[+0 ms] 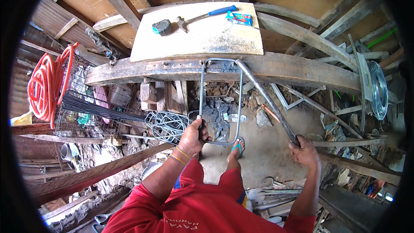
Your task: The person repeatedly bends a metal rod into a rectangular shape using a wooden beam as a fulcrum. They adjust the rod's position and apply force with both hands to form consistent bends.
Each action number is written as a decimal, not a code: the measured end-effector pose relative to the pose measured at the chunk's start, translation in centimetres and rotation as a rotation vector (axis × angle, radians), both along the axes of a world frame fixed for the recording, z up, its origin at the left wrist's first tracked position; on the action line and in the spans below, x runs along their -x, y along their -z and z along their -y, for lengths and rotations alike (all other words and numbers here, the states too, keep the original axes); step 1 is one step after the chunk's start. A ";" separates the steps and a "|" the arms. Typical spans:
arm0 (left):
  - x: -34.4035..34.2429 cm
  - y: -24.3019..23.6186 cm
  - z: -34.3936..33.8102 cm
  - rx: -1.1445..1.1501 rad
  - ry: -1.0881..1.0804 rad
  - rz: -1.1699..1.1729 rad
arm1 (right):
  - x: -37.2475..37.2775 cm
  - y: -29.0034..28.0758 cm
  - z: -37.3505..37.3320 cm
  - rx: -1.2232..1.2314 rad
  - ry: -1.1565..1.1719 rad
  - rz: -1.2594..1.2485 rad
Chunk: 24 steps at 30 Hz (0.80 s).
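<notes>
My left hand [191, 139] is closed round the lower left corner of a thin steel rod [239, 103] bent into a rectangular loop. The loop's far side lies on a wooden beam [302, 70], by a metal strip [181, 66] with several pins or bolts. In my right hand [305, 152] is the near end of a long dark bending bar [268, 98]. This bar slants away to the left, and its far end meets the loop's far right corner at the beam. Whether the rod sits inside the bar's end is too small to tell.
On a pale board [142, 47] beyond the beam lie a tape measure [162, 27], a blue-handled hammer [207, 16] and a blue packet [239, 18]. Bent rod loops [167, 125] and straight rods [103, 111] are at left, near a red hose [45, 86]. A wire coil [378, 90] hangs right.
</notes>
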<state>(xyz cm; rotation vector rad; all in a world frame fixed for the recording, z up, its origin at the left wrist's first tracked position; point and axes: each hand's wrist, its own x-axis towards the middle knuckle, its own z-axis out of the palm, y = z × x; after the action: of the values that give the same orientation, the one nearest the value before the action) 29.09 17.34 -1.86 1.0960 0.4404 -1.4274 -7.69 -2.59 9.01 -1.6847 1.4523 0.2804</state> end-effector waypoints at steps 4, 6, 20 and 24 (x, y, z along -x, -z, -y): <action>1.3 -1.2 -2.1 -0.011 0.171 0.736 | 1.6 0.6 1.7 -0.331 0.053 0.309; 3.3 -2.9 -3.6 -0.061 0.283 1.202 | 2.3 1.7 1.9 -0.403 0.034 0.485; 24.7 0.6 15.5 0.634 0.308 -0.483 | 5.0 5.5 0.3 -0.403 0.326 0.489; 25.3 1.5 14.9 0.670 0.309 -0.364 | 5.8 6.7 -1.7 -0.302 0.376 0.517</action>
<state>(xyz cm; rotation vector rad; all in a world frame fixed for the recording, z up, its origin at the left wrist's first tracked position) 3.78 2.45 -3.37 0.3686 0.0211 -1.8718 -13.52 -0.88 2.28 -1.1054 1.2261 -0.1338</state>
